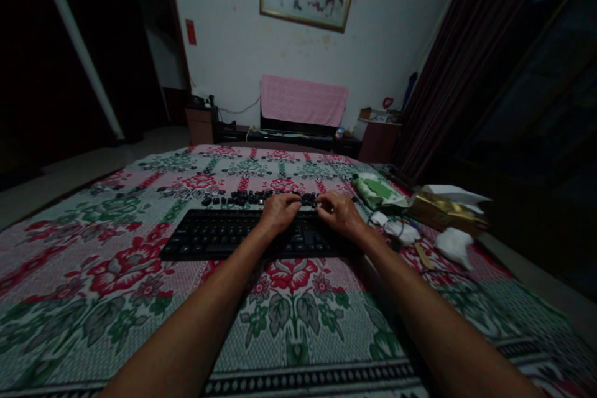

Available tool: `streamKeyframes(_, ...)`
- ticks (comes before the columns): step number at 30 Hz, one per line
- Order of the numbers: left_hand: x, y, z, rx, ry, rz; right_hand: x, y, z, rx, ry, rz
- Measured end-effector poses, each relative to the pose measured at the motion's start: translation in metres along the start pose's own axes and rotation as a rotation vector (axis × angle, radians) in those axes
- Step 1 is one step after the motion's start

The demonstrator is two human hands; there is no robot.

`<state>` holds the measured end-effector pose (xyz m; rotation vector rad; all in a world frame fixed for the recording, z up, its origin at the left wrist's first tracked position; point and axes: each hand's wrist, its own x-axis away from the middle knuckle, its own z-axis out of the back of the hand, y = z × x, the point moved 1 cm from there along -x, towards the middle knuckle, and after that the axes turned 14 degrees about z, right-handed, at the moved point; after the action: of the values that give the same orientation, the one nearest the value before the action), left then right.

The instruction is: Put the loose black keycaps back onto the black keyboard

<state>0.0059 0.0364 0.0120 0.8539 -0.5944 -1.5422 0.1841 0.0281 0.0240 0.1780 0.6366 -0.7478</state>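
I see the keyboard, long axis left to right. Small black pieces lie in a parallel row just beyond. The left hand is nearer the row's middle, the right hand its right end. Both hands' fingers are bent; I cannot tell whether they grip anything.

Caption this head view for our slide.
Left hand and right hand over a black keyboard, small black pieces beyond it on flowered cloth.
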Motion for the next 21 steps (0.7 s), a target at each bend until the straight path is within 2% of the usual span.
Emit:
streamKeyframes(5,0.007,0.014,-0.014,0.297,-0.289,0.138,0.011,-0.020,0.006,-0.043,0.005,0.045)
streamKeyframes(7,0.010,0.015,-0.017,0.397,-0.348,0.202,0.015,-0.022,0.005,-0.044,0.008,0.038)
streamKeyframes(11,0.013,0.012,-0.022,0.517,-0.392,0.283,0.021,-0.021,0.003,-0.078,0.006,0.044)
streamKeyframes(21,0.013,0.006,-0.018,0.598,-0.451,0.343,0.020,-0.022,0.000,-0.231,0.035,0.025)
